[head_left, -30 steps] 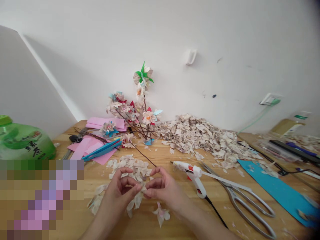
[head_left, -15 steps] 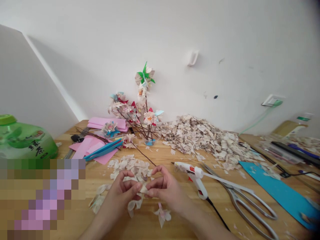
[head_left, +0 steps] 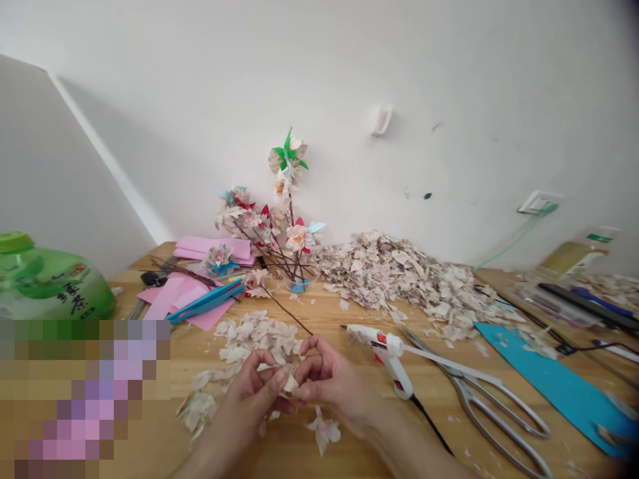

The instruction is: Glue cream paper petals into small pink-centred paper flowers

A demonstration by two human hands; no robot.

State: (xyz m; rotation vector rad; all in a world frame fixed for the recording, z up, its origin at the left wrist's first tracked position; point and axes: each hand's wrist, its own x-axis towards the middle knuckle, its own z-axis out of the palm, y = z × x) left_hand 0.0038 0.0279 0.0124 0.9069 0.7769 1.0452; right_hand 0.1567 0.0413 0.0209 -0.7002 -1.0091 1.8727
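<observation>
My left hand (head_left: 254,392) and my right hand (head_left: 327,379) meet over the wooden table (head_left: 349,319), both pinching a small pale petal piece (head_left: 290,383) between their fingertips. A thin brown twig (head_left: 287,311) runs from my right hand's fingers up toward a bunch of paper flowers (head_left: 272,219). Loose pale petals (head_left: 257,332) lie just beyond my hands and to the left of them. A small finished blossom (head_left: 323,431) lies on the table below my right hand.
A white glue gun (head_left: 387,352) and large metal scissors (head_left: 484,399) lie right of my hands. A big heap of petal scraps (head_left: 404,273) sits behind. Pink paper (head_left: 184,296), blue tweezers (head_left: 204,301), a green bottle (head_left: 47,279) and a blue sheet (head_left: 554,379) surround them.
My hands have drawn closer together and a little lower, pinching the petal piece more tightly. The hanging petals under my left hand no longer show.
</observation>
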